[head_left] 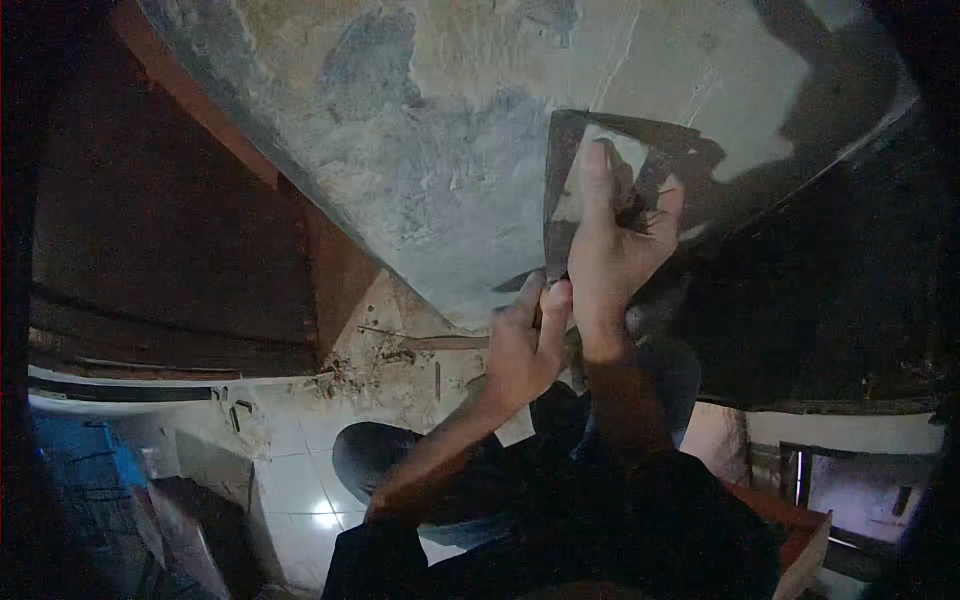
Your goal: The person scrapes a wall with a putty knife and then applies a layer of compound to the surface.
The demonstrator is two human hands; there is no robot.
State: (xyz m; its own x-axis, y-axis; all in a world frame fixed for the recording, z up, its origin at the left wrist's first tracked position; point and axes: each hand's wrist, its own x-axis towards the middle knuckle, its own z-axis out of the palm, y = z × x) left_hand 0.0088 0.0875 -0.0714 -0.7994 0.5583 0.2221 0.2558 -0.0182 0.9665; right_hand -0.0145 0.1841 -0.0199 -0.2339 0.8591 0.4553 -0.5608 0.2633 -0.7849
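A large curved surface (430, 170), mottled grey and tan, fills the upper middle. My left hand (525, 345) is closed at the surface's lower part, with thumb and fingers pinched round the end of a thin tool, mostly hidden. Above it a dark, flat, blade-like shape (560, 190) lies against the surface; I cannot tell how much of it is shadow. Just right of my left hand, my right hand (615, 240) grips a pale flat piece (625, 150), with one digit stretched along its face and the other fingers bent at its right side.
My bent legs in dark trousers (375, 455) are below the hands. A stained patch of floor (385, 335) meets white tiles (290, 470). Dark panels flank the curved surface. A dark box-like object (205, 525) stands lower left, and a reddish-brown edge (800, 530) lower right.
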